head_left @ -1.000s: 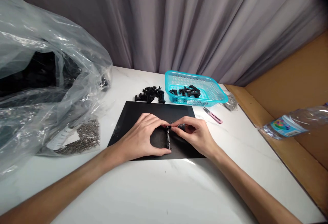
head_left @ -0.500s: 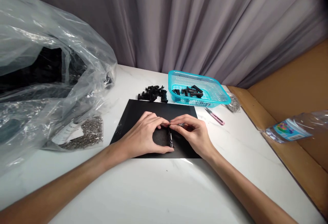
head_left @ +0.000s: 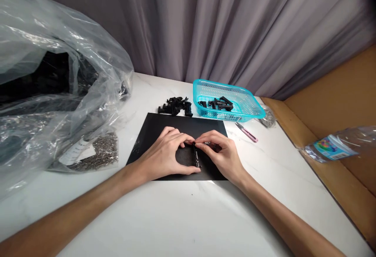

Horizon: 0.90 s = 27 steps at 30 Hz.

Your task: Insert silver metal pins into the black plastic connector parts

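A slim black plastic part [head_left: 196, 156] stands lengthwise over the black mat [head_left: 158, 123]. My left hand [head_left: 167, 151] is closed on it, thumb at the near end and fingertips at the far end. At that far end my right hand [head_left: 220, 149] pinches with thumb and forefinger. Small shiny metal pieces show partly under the right hand's curled fingers; what exactly they are is too small to tell. Just behind the mat lies a pile of black plastic parts [head_left: 175, 106].
Behind the mat's right side stands a turquoise basket [head_left: 249, 112] with several black parts. A pink cutter [head_left: 246, 132] lies before it. At left are a large clear plastic bag [head_left: 111, 49] and a bag of small metal pieces [head_left: 102, 151]. A plastic bottle [head_left: 335, 147] lies by the cardboard [head_left: 331, 96] at right.
The black part has turned slightly in my left hand, its near end a little further right. Both hands keep nearly the same place, and the whole view has shifted very slightly.
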Available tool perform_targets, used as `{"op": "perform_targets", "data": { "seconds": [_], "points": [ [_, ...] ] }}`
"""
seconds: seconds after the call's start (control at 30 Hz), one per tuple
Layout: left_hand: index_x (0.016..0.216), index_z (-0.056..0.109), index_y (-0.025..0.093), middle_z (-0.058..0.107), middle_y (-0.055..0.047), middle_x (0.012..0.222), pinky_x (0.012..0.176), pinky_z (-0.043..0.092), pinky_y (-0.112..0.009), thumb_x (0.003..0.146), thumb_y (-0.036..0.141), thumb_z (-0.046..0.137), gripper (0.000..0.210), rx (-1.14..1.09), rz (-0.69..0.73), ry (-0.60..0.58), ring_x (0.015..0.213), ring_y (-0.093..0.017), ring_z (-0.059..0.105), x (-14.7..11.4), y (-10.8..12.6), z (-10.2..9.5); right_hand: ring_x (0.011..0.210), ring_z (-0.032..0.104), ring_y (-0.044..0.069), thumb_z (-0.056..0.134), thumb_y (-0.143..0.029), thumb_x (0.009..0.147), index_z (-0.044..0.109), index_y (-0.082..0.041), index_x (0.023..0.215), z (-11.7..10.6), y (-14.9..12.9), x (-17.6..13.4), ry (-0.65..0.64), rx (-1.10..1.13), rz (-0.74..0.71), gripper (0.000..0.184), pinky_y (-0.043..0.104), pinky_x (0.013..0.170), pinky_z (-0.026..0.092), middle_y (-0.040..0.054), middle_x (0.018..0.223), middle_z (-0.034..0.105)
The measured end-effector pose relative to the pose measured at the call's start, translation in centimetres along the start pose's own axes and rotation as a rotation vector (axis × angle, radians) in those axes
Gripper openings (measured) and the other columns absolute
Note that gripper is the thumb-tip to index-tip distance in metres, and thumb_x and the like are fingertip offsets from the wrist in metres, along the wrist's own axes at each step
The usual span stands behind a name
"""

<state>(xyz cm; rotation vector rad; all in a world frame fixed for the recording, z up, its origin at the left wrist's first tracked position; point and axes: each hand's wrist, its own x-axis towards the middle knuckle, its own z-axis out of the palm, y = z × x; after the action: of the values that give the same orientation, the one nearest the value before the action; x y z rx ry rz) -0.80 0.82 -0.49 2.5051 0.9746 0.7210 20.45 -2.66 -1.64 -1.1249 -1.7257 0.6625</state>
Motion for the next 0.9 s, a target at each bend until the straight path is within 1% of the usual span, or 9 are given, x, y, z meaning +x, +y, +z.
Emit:
{"op": "perform_targets", "data": {
  "seconds": [0.07,0.2,0.37,0.5,0.57,0.73,0.8,0.9],
  "points": [
    [0.108,0.068,0.022,0.068,-0.003,0.091,0.090,0.048,-0.043,0.065,0.062,0.086,0.061,0.015,0.008,-0.007,0.095,-0.026,0.057,0.0,0.0,0.0,0.083,0.069,0.019,0.066,-0.029,0.098,0.077,-0.024,0.091,0.3,0.0,-0.2,0.025,-0.057,-0.025,0.014,0.030,0.063,0.051,0.0066,0.097,0.074],
    [0.107,0.067,0.021,0.067,-0.004,0.091,0.092,0.047,-0.044,0.065,0.062,0.085,0.061,0.027,0.010,-0.012,0.095,-0.026,0.057,0.1,0.0,-0.1,0.084,0.069,0.018,0.063,-0.024,0.099,0.073,-0.023,0.094,0.8,0.4,-0.6,0.050,-0.202,-0.098,0.012,0.029,0.061,0.051,0.0070,0.100,0.072],
    [0.108,0.068,0.021,0.067,-0.004,0.091,0.091,0.047,-0.044,0.064,0.061,0.086,0.062,0.011,-0.001,-0.017,0.096,-0.027,0.056,0.3,0.1,-0.1,0.084,0.070,0.017,0.060,-0.020,0.100,0.072,-0.023,0.098,0.9,1.0,-0.9,0.046,-0.339,-0.152,0.013,0.028,0.057,0.049,0.0068,0.104,0.072],
    [0.108,0.068,0.021,0.067,-0.004,0.091,0.092,0.047,-0.044,0.065,0.059,0.086,0.060,0.009,-0.002,-0.021,0.095,-0.026,0.056,0.3,0.1,-0.2,0.086,0.071,0.017,0.058,-0.022,0.101,0.074,-0.024,0.101,0.5,0.8,-0.9,-0.009,-0.335,-0.186,0.017,0.028,0.062,0.053,0.0077,0.107,0.072],
    [0.108,0.067,0.021,0.067,-0.003,0.092,0.092,0.046,-0.044,0.065,0.056,0.087,0.058,0.007,0.000,-0.025,0.095,-0.026,0.056,0.2,0.1,-0.2,0.084,0.070,0.017,0.056,-0.022,0.102,0.075,-0.023,0.103,0.3,0.5,-0.8,-0.043,-0.341,-0.200,0.018,0.028,0.063,0.054,0.0086,0.111,0.071],
    [0.107,0.068,0.020,0.065,-0.003,0.089,0.092,0.047,-0.042,0.063,0.052,0.088,0.058,-0.006,-0.009,-0.026,0.096,-0.026,0.055,0.3,0.1,-0.1,0.080,0.069,0.015,0.052,-0.021,0.103,0.074,-0.021,0.099,-0.1,-0.1,-0.8,-0.090,-0.435,-0.265,0.022,0.027,0.066,0.054,0.0090,0.110,0.071],
    [0.107,0.068,0.019,0.064,-0.003,0.088,0.092,0.047,-0.042,0.063,0.052,0.088,0.059,-0.006,-0.024,-0.029,0.096,-0.026,0.054,0.4,0.2,0.0,0.076,0.068,0.013,0.052,-0.022,0.103,0.073,-0.021,0.099,-0.3,0.0,-0.8,-0.109,-0.420,-0.257,0.022,0.026,0.065,0.053,0.0085,0.110,0.070],
    [0.108,0.068,0.020,0.065,-0.003,0.089,0.093,0.046,-0.043,0.063,0.052,0.088,0.059,0.000,-0.033,-0.041,0.096,-0.026,0.054,0.4,0.3,-0.1,0.069,0.063,0.011,0.056,-0.024,0.102,0.074,-0.021,0.103,-0.7,0.2,-0.5,-0.118,-0.285,-0.186,0.018,0.025,0.061,0.051,0.0074,0.111,0.070]
  ]
}}
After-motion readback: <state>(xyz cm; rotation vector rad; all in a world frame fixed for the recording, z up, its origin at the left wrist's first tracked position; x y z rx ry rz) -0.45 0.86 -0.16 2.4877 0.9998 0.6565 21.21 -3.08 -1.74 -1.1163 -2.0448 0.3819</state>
